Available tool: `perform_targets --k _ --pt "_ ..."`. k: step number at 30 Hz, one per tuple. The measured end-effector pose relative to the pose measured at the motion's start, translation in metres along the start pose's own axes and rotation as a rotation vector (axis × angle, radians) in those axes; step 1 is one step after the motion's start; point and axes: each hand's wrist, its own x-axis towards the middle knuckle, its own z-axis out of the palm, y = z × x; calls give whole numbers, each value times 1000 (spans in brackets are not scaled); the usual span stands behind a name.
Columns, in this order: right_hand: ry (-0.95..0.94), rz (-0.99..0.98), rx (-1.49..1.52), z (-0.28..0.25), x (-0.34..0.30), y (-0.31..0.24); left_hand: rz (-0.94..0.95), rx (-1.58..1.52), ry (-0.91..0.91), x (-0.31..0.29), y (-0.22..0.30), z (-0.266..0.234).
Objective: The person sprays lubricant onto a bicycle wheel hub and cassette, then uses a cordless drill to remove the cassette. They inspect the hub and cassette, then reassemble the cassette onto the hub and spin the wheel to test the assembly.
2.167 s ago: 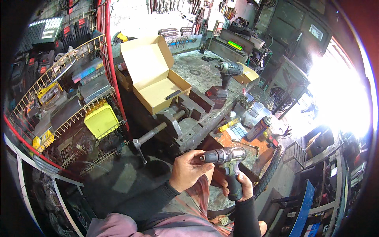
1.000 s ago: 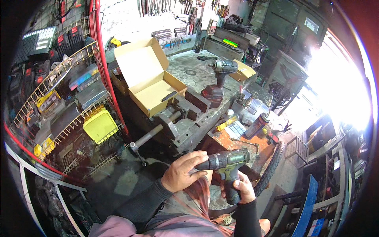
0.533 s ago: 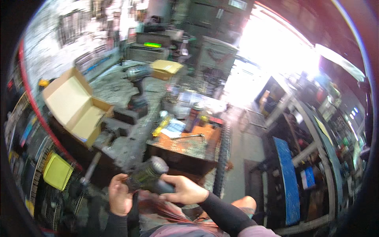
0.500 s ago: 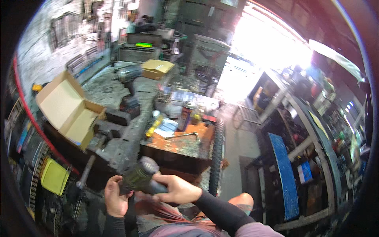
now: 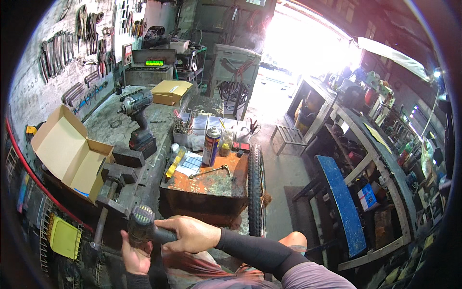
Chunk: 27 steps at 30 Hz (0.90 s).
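Drill (image 5: 142, 217) turned away between hands (image 5: 190, 234), vise (image 5: 120, 174) close beyond, open box (image 5: 88, 166) alongside

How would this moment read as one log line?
right hand: grips drill by handle; left hand: beside drill, contact unclear; vise: beside open cardboard box

Head view, as I receive it remotely: the left camera of a side-by-side fisheye pair, worn on the person's head, faces forward and down. Near my lens, toward the lower edge, are the left hand (image 5: 136, 257) and right hand (image 5: 198, 234); the workbench (image 5: 102, 124) lies farther off to the left, the bright doorway (image 5: 308, 45) well beyond (straight edges bow toward the picture's rim).
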Motion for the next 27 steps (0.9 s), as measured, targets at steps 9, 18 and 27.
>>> perform_targets --k 9,18,27 --pt "40 14 31 7 0 15 -43 -89 -560 17 -4 -46" --pt "1 100 -43 12 18 19 273 110 -450 20 4 -50" --pt "-250 -59 124 1 60 -8 56 -413 -263 36 -17 -52"
